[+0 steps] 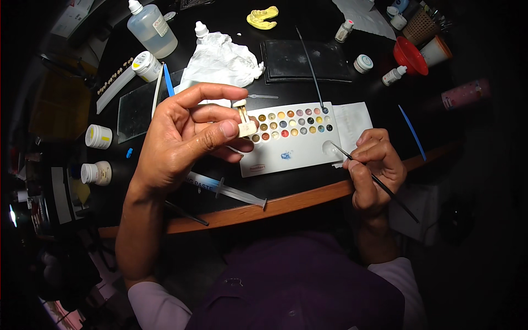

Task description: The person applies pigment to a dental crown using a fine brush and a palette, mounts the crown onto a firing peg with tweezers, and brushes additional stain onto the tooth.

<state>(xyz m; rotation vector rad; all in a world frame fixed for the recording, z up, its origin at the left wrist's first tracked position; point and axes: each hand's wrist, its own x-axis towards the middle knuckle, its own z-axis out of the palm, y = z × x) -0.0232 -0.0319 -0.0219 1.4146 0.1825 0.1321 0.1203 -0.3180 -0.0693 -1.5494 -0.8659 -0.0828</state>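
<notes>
Between thumb and fingers, my left hand (176, 135) holds a small off-white block (247, 129) with thin pins standing up from it. A small white tooth-like crown (240, 103) sits at the top of the pins, close to the index fingertip. My right hand (379, 168) is closed around a thin dark brush (391, 193). The brush tip reaches the round mixing well (330, 148) at the right of a white palette (269, 160). Rows of small coloured paint wells fill the palette's upper part, some hidden behind my left fingers. A blue smear (286, 155) marks its surface.
A large paste syringe (228, 190) lies below the palette near the wooden edge (297, 203). Jars (99, 136) stand at left. Behind are crumpled tissue (220, 60), a dark slab (305, 60), a second brush (311, 66) and a yellow dental cast (263, 18).
</notes>
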